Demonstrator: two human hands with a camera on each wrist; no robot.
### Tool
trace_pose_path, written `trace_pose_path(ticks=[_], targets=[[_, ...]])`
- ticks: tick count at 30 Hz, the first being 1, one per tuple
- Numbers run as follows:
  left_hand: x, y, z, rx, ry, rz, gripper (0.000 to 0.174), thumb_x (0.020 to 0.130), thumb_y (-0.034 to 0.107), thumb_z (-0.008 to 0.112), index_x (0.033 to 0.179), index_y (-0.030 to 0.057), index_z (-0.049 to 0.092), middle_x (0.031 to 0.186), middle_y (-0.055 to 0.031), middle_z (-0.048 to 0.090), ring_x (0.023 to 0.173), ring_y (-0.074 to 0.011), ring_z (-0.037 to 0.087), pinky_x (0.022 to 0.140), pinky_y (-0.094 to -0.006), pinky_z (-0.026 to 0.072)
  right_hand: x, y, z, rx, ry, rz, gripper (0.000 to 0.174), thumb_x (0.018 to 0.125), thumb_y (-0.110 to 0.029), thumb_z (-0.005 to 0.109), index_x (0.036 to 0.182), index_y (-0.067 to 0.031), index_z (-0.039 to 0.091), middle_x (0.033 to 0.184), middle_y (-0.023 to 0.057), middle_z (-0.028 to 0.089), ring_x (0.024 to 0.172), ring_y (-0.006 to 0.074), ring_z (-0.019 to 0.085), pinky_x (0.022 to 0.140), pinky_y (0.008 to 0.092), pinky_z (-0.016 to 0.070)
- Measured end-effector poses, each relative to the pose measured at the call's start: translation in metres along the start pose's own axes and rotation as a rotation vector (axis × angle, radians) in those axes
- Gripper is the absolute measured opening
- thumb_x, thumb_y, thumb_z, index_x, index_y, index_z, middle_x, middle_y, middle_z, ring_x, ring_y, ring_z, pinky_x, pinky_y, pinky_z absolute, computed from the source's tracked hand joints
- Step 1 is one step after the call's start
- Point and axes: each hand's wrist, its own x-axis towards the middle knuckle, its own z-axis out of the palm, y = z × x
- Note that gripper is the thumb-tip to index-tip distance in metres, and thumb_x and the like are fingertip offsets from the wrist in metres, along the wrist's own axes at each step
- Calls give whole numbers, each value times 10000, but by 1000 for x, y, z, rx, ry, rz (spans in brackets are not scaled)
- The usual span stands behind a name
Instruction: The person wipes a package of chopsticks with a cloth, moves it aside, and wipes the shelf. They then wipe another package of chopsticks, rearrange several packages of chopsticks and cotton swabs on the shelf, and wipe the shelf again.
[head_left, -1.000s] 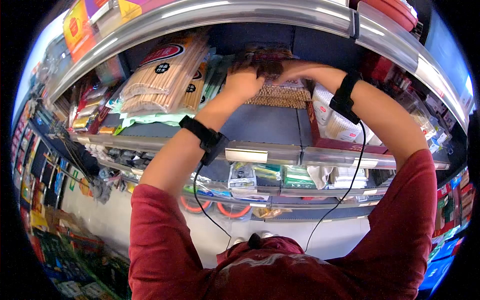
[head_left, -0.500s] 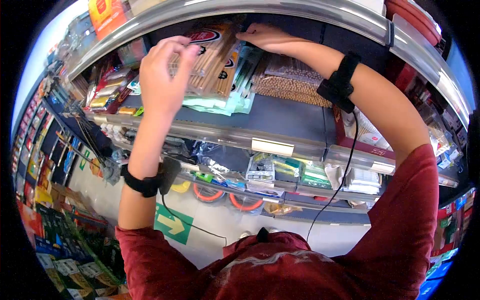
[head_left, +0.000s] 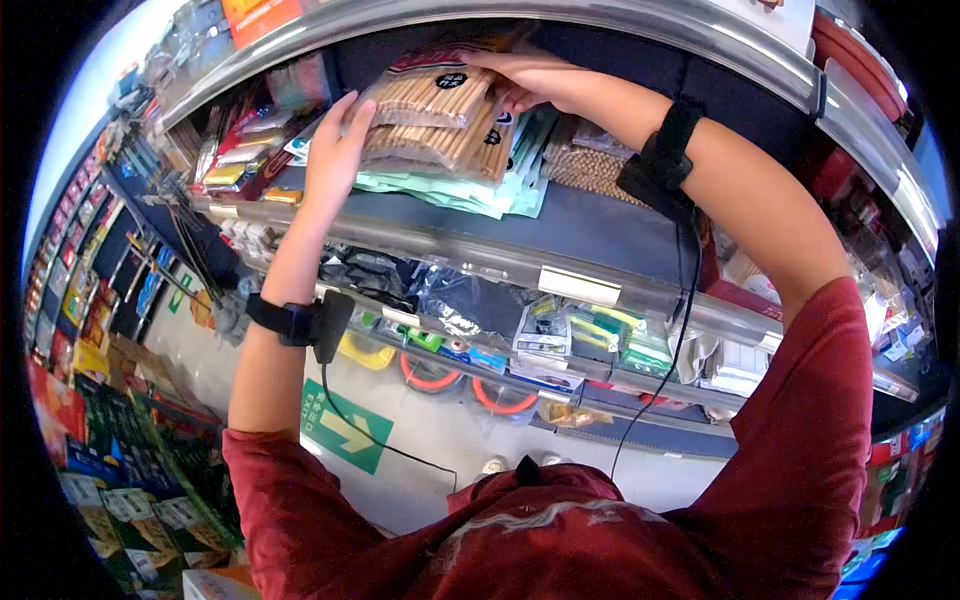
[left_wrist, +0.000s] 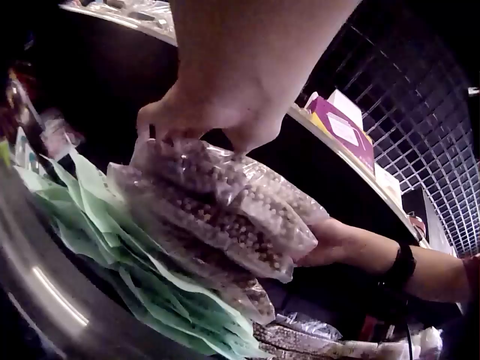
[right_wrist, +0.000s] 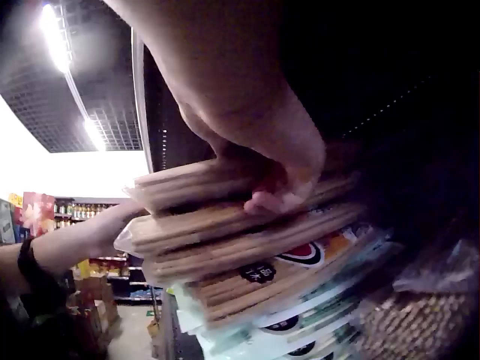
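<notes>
In the head view a stack of clear-bagged wooden chopsticks [head_left: 425, 100] lies on the shelf, with red-and-black print on the top pack. My left hand [head_left: 335, 155] is at the stack's left end, its fingers fairly straight and touching the bags; the left wrist view shows them on the stick ends [left_wrist: 225, 195]. From the right, my right hand [head_left: 535, 80] reaches over the stack and grips an upper pack, its fingers bent against the side. A curled fingertip [right_wrist: 266, 202] shows there in the right wrist view. Pale green packs [head_left: 450, 190] lie beneath.
Bagged round-ended sticks [head_left: 590, 165] lie right of the stack. The metal shelf edge [head_left: 480, 255] runs in front, with a price tag holder [head_left: 580, 285] on it. Another shelf rim [head_left: 690, 45] passes overhead. Small packets [head_left: 240, 160] are at the left. Cables hang from both wrists.
My left hand has come from the round-ended sticks to the chopstick stack's left end. The right hand has also moved left, onto the stack. The head view has shifted left.
</notes>
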Motion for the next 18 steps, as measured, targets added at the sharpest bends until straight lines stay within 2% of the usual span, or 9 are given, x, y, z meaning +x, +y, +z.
trace_pose_path(ticks=[2,5,6,7,9,11,13,17,18], targets=[[7,0,2,7,12,25,539,787,403,533,1085,-45,505,1078,-211,521,996,-250,506,871,-295,352,4,-2,-1,191,-32,-8,461,796,-466,491,975,-46,552,794,69,573,644,117,563,594,205,482],[13,4,6,-43,43,70,534,738,395,601,1041,-42,544,1056,-197,540,978,-226,515,836,-289,379,5,-7,3,490,64,-96,374,816,-350,519,1007,-30,531,898,98,567,762,154,578,671,246,499],[14,6,7,-107,36,56,538,725,392,616,1043,-36,545,1051,-188,544,959,-218,520,816,-284,389,13,-11,3,567,78,5,316,831,-258,528,1055,-37,509,1007,99,541,883,156,553,796,256,465],[14,10,8,-171,29,40,542,712,390,630,1045,-30,547,1046,-179,549,940,-210,525,796,-280,399,15,-10,-1,566,77,6,316,831,-258,528,1055,-37,509,1007,99,541,883,156,553,796,256,465],[12,20,11,-165,58,58,533,702,384,643,1046,-13,553,1041,-173,545,916,-208,529,780,-278,406,15,-2,-12,577,89,-242,532,776,-356,562,1133,15,426,1009,139,548,850,230,547,743,335,447],[13,32,15,-157,87,79,526,691,378,656,1048,5,559,1035,-166,540,892,-205,533,763,-277,413,-15,-17,-21,590,155,-239,444,787,-310,548,1069,24,468,969,129,551,807,201,542,719,320,440],[14,45,22,-71,175,278,496,685,346,674,1056,37,565,1031,-153,510,855,-182,534,739,-274,435,-25,-13,-35,590,191,-249,428,793,-301,545,1070,17,472,981,122,547,824,191,538,734,309,438],[-2,88,42,-218,96,297,418,693,185,691,1056,34,551,1002,-104,407,821,-147,530,675,-222,469,-46,9,-71,584,253,-235,397,804,-284,539,1072,2,478,1004,110,538,857,172,531,764,288,434],[-3,93,51,-158,168,280,394,690,244,676,1037,83,583,925,-99,518,904,-183,502,837,-289,364,-52,16,-81,581,265,-224,389,807,-280,538,1072,-2,480,1010,107,536,865,167,529,771,283,433]])
